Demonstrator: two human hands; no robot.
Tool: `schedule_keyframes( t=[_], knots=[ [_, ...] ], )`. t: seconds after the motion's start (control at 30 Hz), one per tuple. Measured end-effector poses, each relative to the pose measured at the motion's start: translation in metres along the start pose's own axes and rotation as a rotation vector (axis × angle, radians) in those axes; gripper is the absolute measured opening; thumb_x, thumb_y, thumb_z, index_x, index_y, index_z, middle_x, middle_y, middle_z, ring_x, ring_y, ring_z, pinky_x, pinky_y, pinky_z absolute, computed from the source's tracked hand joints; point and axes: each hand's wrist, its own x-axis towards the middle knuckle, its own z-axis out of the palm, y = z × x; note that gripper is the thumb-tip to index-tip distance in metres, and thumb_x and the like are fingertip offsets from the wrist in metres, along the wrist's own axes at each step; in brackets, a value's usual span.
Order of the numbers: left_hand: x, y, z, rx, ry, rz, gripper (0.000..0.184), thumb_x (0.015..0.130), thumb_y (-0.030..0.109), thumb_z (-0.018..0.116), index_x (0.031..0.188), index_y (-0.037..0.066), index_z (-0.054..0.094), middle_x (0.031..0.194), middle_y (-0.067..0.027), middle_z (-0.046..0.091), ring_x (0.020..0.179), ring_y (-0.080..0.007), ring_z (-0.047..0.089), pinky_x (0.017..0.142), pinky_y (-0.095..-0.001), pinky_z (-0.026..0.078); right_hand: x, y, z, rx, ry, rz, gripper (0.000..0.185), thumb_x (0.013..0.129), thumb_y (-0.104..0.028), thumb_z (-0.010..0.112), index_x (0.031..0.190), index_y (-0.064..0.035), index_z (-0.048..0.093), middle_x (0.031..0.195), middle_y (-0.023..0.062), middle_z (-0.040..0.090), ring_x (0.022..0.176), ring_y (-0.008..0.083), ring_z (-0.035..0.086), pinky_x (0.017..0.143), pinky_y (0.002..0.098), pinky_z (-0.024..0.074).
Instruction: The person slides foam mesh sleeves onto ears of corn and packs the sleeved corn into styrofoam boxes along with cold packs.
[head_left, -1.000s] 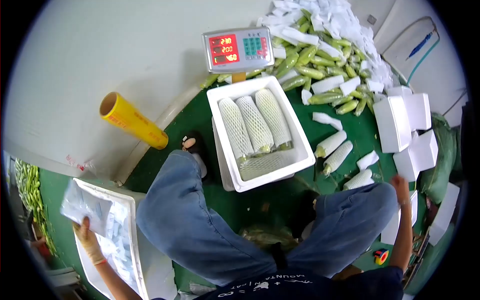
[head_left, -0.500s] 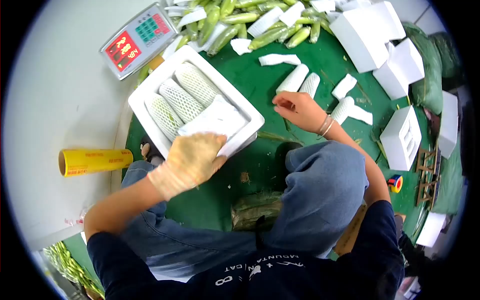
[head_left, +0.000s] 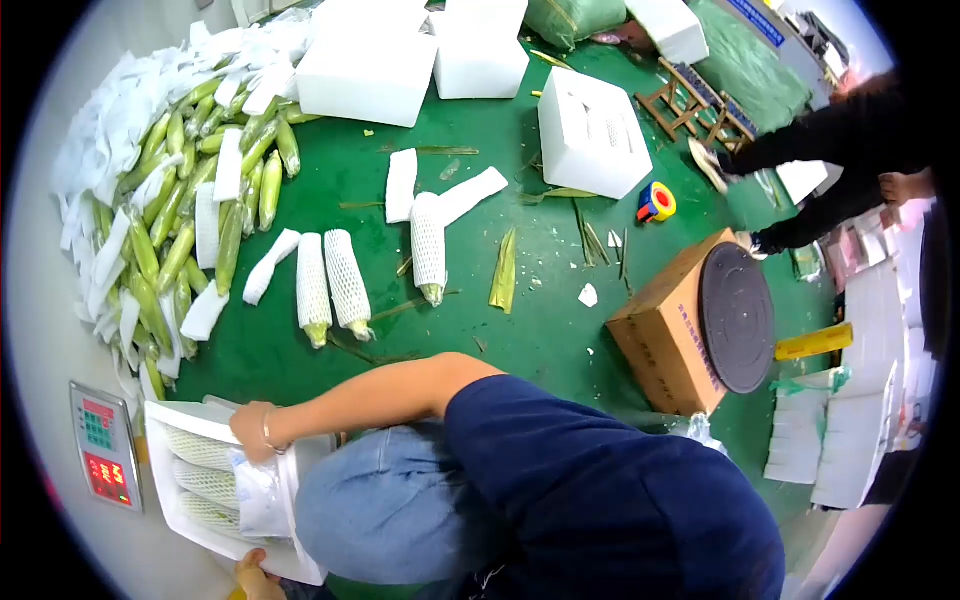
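A white foam box (head_left: 178, 505) at the lower left holds several ears of corn in white foam netting (head_left: 207, 482) and a white packet (head_left: 259, 498). My right hand (head_left: 256, 430) is closed at the box's upper edge. At the opposite edge is my left hand (head_left: 256, 576), gloved and bent round the rim. Beside the box stands a scale display (head_left: 106, 446) with red digits. Three netted ears (head_left: 429, 245) lie on the green floor beyond my right arm.
Wrapped corn (head_left: 177, 205) is piled at the left with white foam sleeves. White foam boxes (head_left: 367, 75) stand beyond. To the right are a cardboard box (head_left: 663, 332) with a round black lid (head_left: 737, 318), a tape roll (head_left: 657, 202) and another person's legs (head_left: 810, 160).
The view has swung to the right, so the box now appears at the lower left. The packet was put onto the corn. Both my hands have come to the box's edges. Another person's legs have come into view.
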Motion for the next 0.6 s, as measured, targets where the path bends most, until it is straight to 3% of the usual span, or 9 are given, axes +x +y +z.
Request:
schedule_keyframes(
  t=[0.1,0.17,0.2,0.27,0.3,0.33,0.43,0.5,0.6],
  knots=[
    [-0.005,0.021,-0.006,0.977,-0.031,0.673,0.043,0.08,0.022,0.063,0.115,0.0,0.054,0.113,-0.0172,0.056,0.102,-0.0298,0.054,0.089,-0.0395,0.044,-0.063,0.023,-0.038,0.116,0.07,0.078,0.028,0.062,-0.009,0.057,0.085,0.006,0.063,0.088,0.0258,0.063,0.084,0.0376,0.063,0.071,0.0433,0.0523],
    [-0.012,0.08,0.055,0.514,-0.044,0.491,0.042,0.078,0.019,0.056,0.111,-0.006,0.053,0.092,-0.0146,0.062,0.078,-0.0225,0.061,0.067,-0.0316,0.05,-0.117,0.05,-0.061,0.181,0.309,0.115,0.039,0.064,-0.01,0.057,0.1,0.0058,0.055,0.085,0.0264,0.062,0.081,0.039,0.062,0.074,0.0441,0.0506],
    [-0.049,0.108,0.128,0.262,0.054,0.72,0.039,0.07,0.017,0.057,0.1,-0.008,0.056,0.074,-0.0098,0.061,0.062,-0.0195,0.057,0.057,-0.0302,0.047,-0.143,0.066,-0.071,0.263,0.459,0.102,0.042,0.067,-0.012,0.057,0.106,0.0019,0.052,0.083,0.0259,0.062,0.079,0.039,0.061,0.074,0.0442,0.05],
    [-0.035,0.163,0.182,0.462,-0.158,0.99,0.052,0.074,0.01,0.056,0.12,-0.011,0.043,0.11,-0.0175,0.056,0.096,-0.0247,0.056,0.083,-0.0337,0.046,-0.183,0.099,-0.097,0.291,0.798,0.066,0.052,0.07,-0.015,0.059,0.12,-0.004,0.048,0.083,0.0239,0.062,0.074,0.036,0.062,0.069,0.0413,0.0504],
    [-0.033,0.194,0.222,0.556,-0.22,1.056,0.049,0.077,0.014,0.058,0.117,-0.011,0.045,0.112,-0.0195,0.055,0.097,-0.0267,0.055,0.084,-0.0364,0.045,-0.21,0.115,-0.116,0.313,0.82,0.252,0.052,0.072,-0.015,0.059,0.121,-0.0028,0.048,0.082,0.0237,0.062,0.071,0.0304,0.064,0.065,0.0381,0.051],
    [0.001,0.213,0.26,0.778,-0.097,1.389,0.043,0.077,0.017,0.06,0.11,-0.01,0.051,0.106,-0.0216,0.058,0.092,-0.0304,0.057,0.081,-0.0383,0.045,-0.236,0.131,-0.137,0.329,0.994,0.266,0.046,0.072,-0.014,0.06,0.116,-0.0019,0.052,0.082,0.018,0.064,0.07,0.0211,0.063,0.063,0.0347,0.0509],
    [-0.064,0.282,0.449,0.671,-0.375,1.647,0.031,0.075,0.02,0.059,0.096,-0.002,0.061,0.088,-0.0201,0.064,0.081,-0.0342,0.062,0.072,-0.0407,0.048,-0.33,0.203,-0.213,0.258,1.346,0.223,0.028,0.075,-0.007,0.06,0.102,0.0003,0.059,0.083,0.0044,0.063,0.071,0.0116,0.057,0.065,0.0294,0.0491],
    [-0.1,0.308,0.56,0.839,-0.577,1.363,0.036,0.075,0.03,0.057,0.093,-0.001,0.064,0.088,-0.0223,0.064,0.083,-0.0361,0.062,0.073,-0.0415,0.049,-0.413,0.218,-0.267,0.215,1.356,0.467,0.028,0.076,-0.017,0.061,0.097,0.0023,0.06,0.077,0.006,0.063,0.067,0.012,0.056,0.059,0.0297,0.0483],
    [-0.165,0.31,0.684,0.865,-0.552,1.472,0.038,0.07,0.031,0.059,0.092,0.0,0.066,0.094,-0.0254,0.063,0.09,-0.0395,0.061,0.08,-0.041,0.049,-0.507,0.232,-0.317,0.172,1.557,0.521,0.023,0.066,-0.008,0.059,0.086,0.0037,0.064,0.073,0.003,0.061,0.063,0.0106,0.054,0.06,0.0263,0.0462]
  ],
)
